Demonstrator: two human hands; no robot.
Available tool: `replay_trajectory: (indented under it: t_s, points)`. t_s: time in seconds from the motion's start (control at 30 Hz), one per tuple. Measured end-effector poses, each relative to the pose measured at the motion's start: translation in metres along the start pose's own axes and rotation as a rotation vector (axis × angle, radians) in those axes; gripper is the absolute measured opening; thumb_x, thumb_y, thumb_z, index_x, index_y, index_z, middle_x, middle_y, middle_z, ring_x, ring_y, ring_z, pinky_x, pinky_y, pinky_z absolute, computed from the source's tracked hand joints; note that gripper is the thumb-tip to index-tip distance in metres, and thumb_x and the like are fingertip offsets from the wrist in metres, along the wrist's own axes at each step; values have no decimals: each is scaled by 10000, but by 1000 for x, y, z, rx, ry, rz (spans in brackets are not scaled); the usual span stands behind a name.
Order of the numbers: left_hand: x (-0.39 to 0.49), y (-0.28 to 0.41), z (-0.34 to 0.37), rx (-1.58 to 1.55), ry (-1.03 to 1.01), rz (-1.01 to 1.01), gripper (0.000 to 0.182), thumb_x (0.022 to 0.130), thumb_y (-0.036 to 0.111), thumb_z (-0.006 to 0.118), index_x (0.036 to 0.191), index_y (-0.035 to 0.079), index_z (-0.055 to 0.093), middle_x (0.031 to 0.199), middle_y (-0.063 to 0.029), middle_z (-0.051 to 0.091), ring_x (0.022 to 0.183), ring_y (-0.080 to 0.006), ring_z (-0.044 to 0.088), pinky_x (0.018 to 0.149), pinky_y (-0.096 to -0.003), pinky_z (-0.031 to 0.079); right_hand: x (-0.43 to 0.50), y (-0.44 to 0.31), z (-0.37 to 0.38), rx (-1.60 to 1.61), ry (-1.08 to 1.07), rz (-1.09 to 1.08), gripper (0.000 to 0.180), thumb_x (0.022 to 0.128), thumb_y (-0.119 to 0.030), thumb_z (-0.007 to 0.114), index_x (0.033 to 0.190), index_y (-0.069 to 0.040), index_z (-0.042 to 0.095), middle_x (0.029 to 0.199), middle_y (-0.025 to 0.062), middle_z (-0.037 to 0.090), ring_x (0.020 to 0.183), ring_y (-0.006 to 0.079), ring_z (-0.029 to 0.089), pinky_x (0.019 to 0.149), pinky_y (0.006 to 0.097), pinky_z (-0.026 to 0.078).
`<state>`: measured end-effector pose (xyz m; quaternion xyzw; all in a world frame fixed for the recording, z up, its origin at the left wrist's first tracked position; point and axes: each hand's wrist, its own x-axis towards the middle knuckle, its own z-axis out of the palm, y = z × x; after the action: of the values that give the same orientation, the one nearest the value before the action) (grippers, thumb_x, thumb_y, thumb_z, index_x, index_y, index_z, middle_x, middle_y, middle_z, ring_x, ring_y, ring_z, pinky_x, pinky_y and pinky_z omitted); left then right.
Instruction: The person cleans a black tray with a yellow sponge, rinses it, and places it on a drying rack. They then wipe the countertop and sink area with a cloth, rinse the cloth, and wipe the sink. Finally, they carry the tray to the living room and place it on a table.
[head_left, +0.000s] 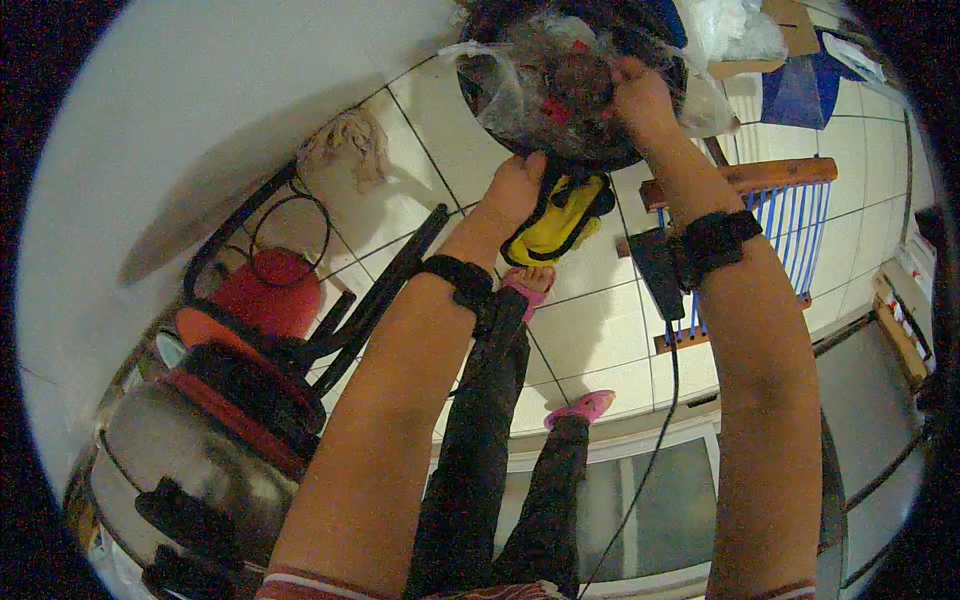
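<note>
A round dark container (480, 124), wrapped in clear plastic, stands at the top of the view. Dark and red material, hard to tell apart, lies under or in the plastic (502, 86). My right hand (641, 97) reaches over its right part with curled fingers; whether they grip the plastic cannot be told. At the near edge, my left hand (517, 187) is beside a yellow item with black trim (559, 225), its fingertips partly hidden. That yellow item hangs or lies just below the container, above the tiled floor.
A small wooden rack with blue cords (787, 240) stands at right. Left are a red round object (266, 296), black metal bars (382, 300) and a shiny metal pot (202, 442). Plastic bags (735, 34) and a blue box or bag (799, 94) sit upper right. A cable (660, 442) hangs from the right wrist.
</note>
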<state>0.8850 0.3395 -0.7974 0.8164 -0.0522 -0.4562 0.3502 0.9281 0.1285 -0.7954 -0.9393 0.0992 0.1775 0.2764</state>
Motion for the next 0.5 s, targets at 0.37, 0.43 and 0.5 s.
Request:
replay_trajectory:
  t_s: [0.37,0.43,0.5]
  points:
    - [-1,5,15,-31,159,-72,340,940,226,340,1019,-36,542,1006,-223,595,940,-376,557,826,-438,425,-1,-5,0,333,331,34,397,748,-85,583,1144,-92,559,974,212,614,892,370,597,786,447,480]
    - [-3,10,15,-153,187,-22,332,939,214,325,976,-37,539,960,-251,584,924,-412,542,805,-462,427,-2,-11,0,-191,-277,117,376,765,-58,505,1138,-82,545,950,235,612,858,392,598,767,448,486]
    - [-6,15,12,-149,226,21,337,940,209,315,950,-40,541,931,-266,580,912,-429,537,790,-473,430,1,-14,-2,-224,-282,115,371,772,-64,499,1139,-92,548,958,226,616,880,394,596,772,451,484]
